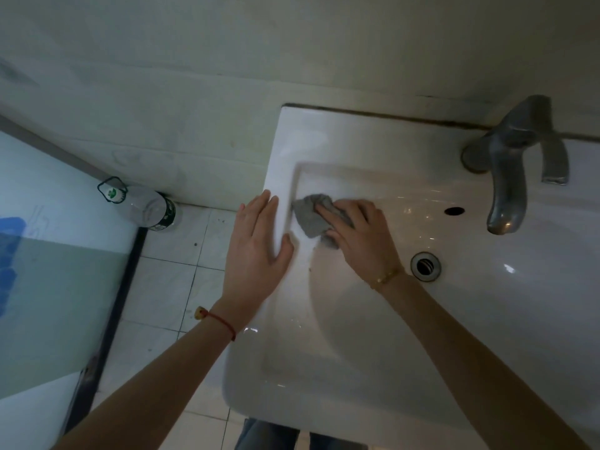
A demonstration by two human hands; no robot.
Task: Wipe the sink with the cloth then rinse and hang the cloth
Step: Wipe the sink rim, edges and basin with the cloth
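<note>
Cloth bunched under right hand, grip pressing it on sink left wall. Unwiped bowl and drain rightward. Left hand flat, holding nothing.

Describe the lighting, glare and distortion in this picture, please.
Head view: dim, greenish light; small glare spots on the wet sink near the drain; wide-angle bending curves the sink edges; slight blur around the cloth under the right hand.
</note>
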